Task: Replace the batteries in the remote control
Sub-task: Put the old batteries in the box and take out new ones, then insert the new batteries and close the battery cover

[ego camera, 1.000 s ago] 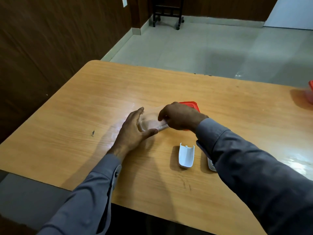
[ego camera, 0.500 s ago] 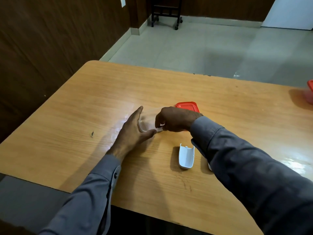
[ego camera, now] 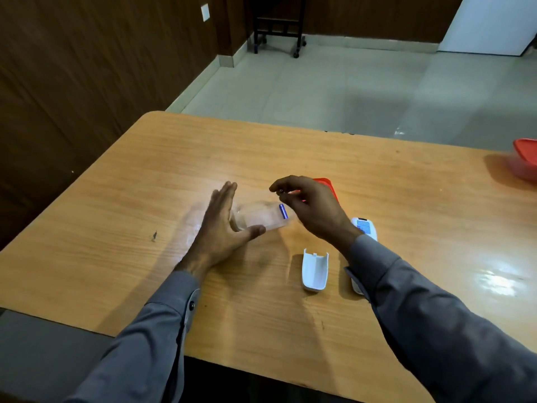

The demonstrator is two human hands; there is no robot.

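A clear plastic container (ego camera: 258, 219) sits on the wooden table (ego camera: 145, 199), with a blue battery (ego camera: 283, 211) at its right end. My left hand (ego camera: 223, 228) braces it, palm on the left wall and thumb along the front. Just above the container's right end, my right hand (ego camera: 312, 207) hovers with its fingertips pinched on a small dark battery (ego camera: 281, 191). The white remote (ego camera: 364, 228) lies to the right, mostly hidden under my right forearm. Its white battery cover (ego camera: 315, 270) lies inside up beside it.
A red lid (ego camera: 329, 184) lies flat behind my right hand. At the table's right edge stands a red-lidded container (ego camera: 526, 161). The left and near table edges are close. On the floor beyond is a black wheeled stand (ego camera: 279, 27).
My right hand has risen out of the clear container with a small battery pinched in its fingertips. A blue battery now shows inside. My left hand stays on the container.
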